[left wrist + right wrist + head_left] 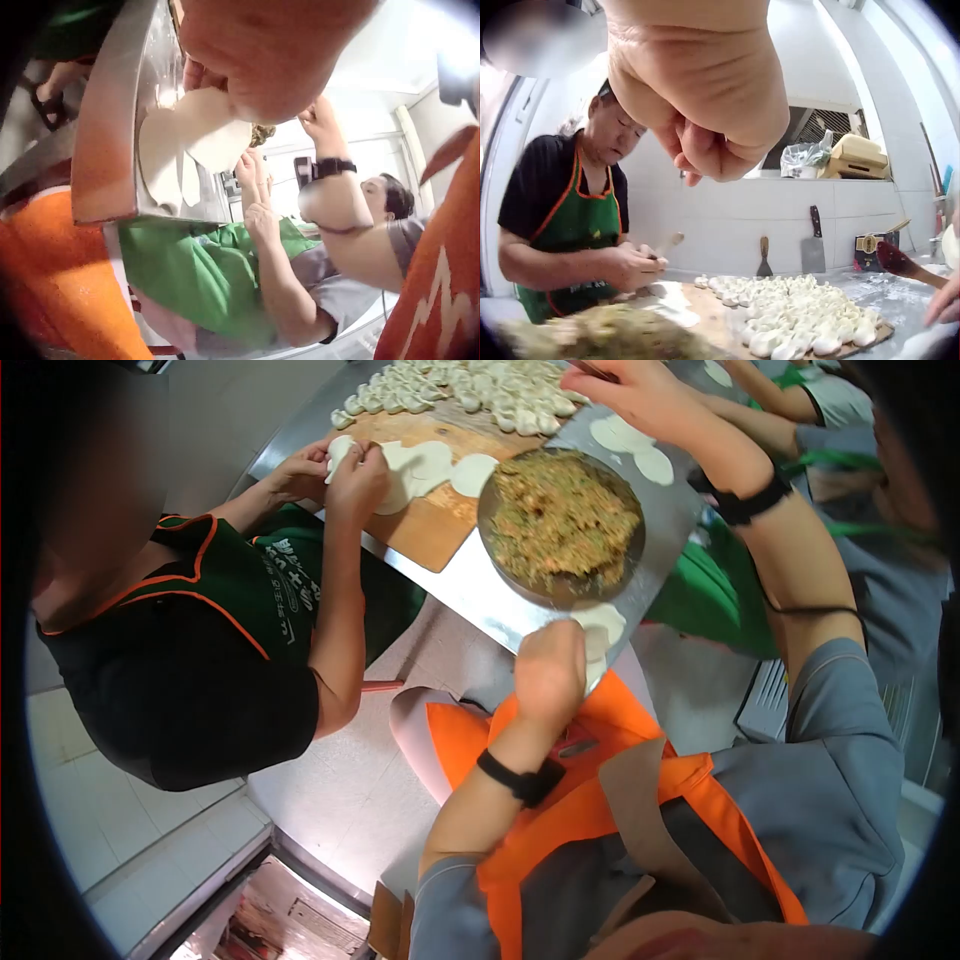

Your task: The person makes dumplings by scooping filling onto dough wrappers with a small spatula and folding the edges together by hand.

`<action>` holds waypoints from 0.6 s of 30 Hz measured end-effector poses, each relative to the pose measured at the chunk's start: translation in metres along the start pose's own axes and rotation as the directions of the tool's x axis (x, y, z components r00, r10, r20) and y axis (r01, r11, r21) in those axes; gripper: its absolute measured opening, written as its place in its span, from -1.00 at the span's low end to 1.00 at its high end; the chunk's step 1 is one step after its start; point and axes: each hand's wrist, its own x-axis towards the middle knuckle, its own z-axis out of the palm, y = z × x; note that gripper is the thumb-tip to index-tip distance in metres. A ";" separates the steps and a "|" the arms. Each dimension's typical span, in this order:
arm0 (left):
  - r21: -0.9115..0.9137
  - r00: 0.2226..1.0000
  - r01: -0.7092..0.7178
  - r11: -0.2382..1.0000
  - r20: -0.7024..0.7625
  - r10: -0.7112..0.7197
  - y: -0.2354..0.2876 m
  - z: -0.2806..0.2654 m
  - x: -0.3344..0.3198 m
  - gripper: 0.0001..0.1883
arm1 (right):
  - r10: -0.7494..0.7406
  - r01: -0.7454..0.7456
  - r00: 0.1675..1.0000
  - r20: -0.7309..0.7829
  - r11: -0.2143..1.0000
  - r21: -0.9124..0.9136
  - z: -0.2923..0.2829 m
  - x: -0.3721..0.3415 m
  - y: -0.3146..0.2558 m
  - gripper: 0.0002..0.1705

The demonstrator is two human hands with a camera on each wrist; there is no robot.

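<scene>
At the near table corner my left hand point(550, 675) curls down beside round dough wrappers point(600, 622). In the left wrist view its fingers point(193, 75) pinch the edge of a pale wrapper point(210, 131). Raised beyond the filling bowl, my right hand point(630, 398) is close over the right end of the dumplings point(480, 390). Its fingers point(701, 150) are curled in the right wrist view; I cannot tell whether they hold the dark thing seen by them in the head view. The bowl point(482, 525) is heaped with chopped filling point(565, 510).
A person in a green apron point(285, 580) handles dough at left, by a wooden board point(425, 540) with wrappers. More wrappers point(640, 450) lie on the metal table right of the bowl. Another person point(322, 277) stands at right. A cleaver point(813, 244) and a scraper point(764, 259) stand against the wall.
</scene>
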 end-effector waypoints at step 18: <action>-0.722 0.801 0.569 0.395 0.375 -0.468 0.055 -0.028 -0.022 -0.88 | 0.348 -0.351 0.910 0.225 0.358 0.865 0.077 -0.272 -0.037 -0.82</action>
